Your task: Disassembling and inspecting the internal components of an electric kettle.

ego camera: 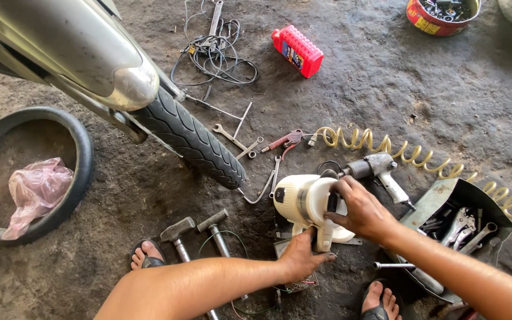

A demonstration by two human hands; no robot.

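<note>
Both hands on a white plastic part point(303, 201) on the workshop floor, just right of the mounted tyre point(191, 139).

Head view: the right hand point(360, 210) lies over the part's top, fingers curled around a dark knob; the left hand point(300, 256) presses in under its lower edge, fingers together, thumb out. Relative to the part: an air impact wrench point(377, 169) on a yellow coiled hose point(410, 153) just behind, two hammers point(200, 228) to the left, a tool tray point(463, 222) to the right.

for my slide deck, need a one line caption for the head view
Both hands, left hand and right hand, grip a white motor housing beside a motorcycle tyre.
</note>
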